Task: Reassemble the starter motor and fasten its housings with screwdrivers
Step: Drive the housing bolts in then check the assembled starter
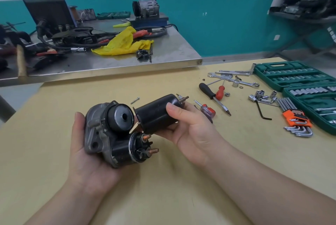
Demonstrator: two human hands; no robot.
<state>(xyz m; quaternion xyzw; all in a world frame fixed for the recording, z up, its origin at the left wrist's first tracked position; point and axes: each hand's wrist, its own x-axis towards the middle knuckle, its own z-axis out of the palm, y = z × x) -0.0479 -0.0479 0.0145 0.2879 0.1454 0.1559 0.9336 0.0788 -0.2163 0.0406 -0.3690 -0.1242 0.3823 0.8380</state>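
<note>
Left hand (85,153) cradling starter housing (107,130) in curled fingers, right hand (190,126) gripping black motor cylinder (156,113), screwdrivers (212,95) on yellow table (163,188)

The worktop (163,197) lies bare below and ahead of both hands, giving open passage there. Right of the right hand (190,126), access is obstructed: two screwdrivers (214,97) lie just beside it, then loose sockets (261,97), hex keys (296,121) and wrenches (234,79). The green socket case (298,79) closes off the far right edge. A loose screw (135,100) lies beyond the hands. The metal table (127,61) bounds the far side.
</note>
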